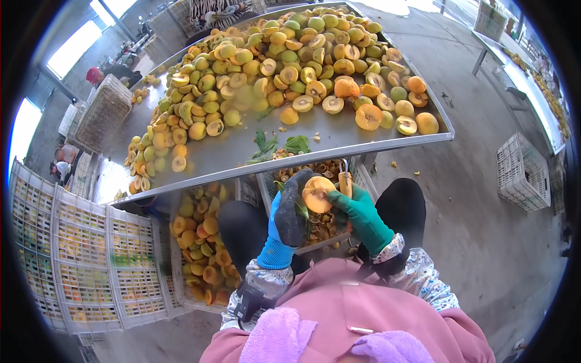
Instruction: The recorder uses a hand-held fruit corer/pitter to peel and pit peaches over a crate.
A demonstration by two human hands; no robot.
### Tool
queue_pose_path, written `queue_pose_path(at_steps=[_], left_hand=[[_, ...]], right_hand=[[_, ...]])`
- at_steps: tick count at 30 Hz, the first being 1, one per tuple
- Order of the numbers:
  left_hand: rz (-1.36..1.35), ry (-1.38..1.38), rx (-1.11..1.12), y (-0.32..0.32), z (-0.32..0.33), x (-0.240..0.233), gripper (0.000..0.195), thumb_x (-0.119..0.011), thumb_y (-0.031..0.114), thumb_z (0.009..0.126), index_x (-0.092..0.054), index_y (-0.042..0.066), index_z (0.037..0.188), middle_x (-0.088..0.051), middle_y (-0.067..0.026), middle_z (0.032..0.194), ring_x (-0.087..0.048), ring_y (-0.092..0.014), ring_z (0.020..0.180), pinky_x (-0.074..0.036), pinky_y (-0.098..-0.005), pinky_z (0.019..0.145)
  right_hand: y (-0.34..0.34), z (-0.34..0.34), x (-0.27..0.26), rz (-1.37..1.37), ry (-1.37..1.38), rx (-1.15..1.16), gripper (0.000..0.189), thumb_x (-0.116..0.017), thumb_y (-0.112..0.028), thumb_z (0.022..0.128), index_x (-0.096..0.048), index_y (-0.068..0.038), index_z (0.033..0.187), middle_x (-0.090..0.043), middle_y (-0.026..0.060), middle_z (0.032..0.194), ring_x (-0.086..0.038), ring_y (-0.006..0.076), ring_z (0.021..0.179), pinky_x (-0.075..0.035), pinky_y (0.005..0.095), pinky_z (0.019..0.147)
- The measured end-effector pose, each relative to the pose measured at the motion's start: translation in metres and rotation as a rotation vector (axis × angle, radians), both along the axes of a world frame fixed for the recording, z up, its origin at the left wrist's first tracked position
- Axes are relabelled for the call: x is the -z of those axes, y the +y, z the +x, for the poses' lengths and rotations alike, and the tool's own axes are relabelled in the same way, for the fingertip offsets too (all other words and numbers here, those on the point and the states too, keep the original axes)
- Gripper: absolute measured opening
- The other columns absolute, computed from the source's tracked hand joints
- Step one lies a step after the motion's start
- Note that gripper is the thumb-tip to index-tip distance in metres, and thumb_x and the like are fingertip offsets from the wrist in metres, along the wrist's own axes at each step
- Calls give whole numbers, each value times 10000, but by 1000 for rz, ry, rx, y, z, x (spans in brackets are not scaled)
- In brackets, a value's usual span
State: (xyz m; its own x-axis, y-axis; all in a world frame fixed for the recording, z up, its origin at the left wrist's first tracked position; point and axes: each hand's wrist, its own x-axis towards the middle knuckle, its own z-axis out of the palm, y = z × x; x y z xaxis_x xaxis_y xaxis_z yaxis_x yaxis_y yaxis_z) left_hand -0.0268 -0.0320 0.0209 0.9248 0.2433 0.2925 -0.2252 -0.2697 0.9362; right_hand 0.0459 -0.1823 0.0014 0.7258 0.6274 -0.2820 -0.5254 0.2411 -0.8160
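My left hand (pixel 283 222), in a blue and dark grey coated glove, has green leaves (pixel 300 206) against its palm and is at the left side of a halved yellow stone fruit (pixel 317 194). My right hand (pixel 361 218), in a green glove, holds a wooden-handled tool (pixel 345 181) with a metal loop at its top; its thumb touches the fruit's cut face. Both hands are over a crate of pits and scraps (pixel 324 227), below the edge of a metal table (pixel 290 159). Halved fruits (pixel 290 75) are heaped on that table.
At the left stand stacked white plastic crates (pixel 86 254) of fruit, beside an open crate of halves (pixel 206 245). Another crate (pixel 522 172) stands on the floor at the right. A person (pixel 111 75) and a wicker-like basket (pixel 103 111) are beyond the table's left side.
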Motion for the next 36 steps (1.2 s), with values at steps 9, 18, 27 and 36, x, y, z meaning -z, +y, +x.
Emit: queue_pose_path(at_steps=[9,18,27,36], left_hand=[[-359,117,-319,52,10,31,428,-504,241,970,-466,-24,1304,-569,-123,1228,-537,-224,1144,-423,-352,1006],[126,-53,-56,5,11,39,367,-453,218,994,-470,-2,1288,-588,-147,1188,-604,-180,1038,-499,-317,917],[-840,26,-155,0,29,63,479,-293,357,1037,-551,-30,1153,-650,-146,1005,-649,-231,917,-539,-328,828],[-896,64,-396,-7,28,46,406,-381,323,1003,-599,-17,1043,-664,-122,886,-653,-224,786,-545,-313,734]], right_hand=[[-15,25,-14,-233,-389,-173,277,-706,-216,863,-624,4,1009,-601,-19,783,-522,35,670,-437,207,590],[4,29,7,-363,-935,-103,336,-669,-282,876,-556,4,1011,-619,114,734,-618,239,660,-476,371,600],[7,-10,-3,-773,-1226,-193,363,-460,-381,975,-502,-33,880,-573,167,586,-595,368,554,-449,462,480],[18,-19,-9,-854,-1186,-269,389,-450,-384,976,-506,-7,896,-586,174,601,-611,363,566,-480,455,496]])
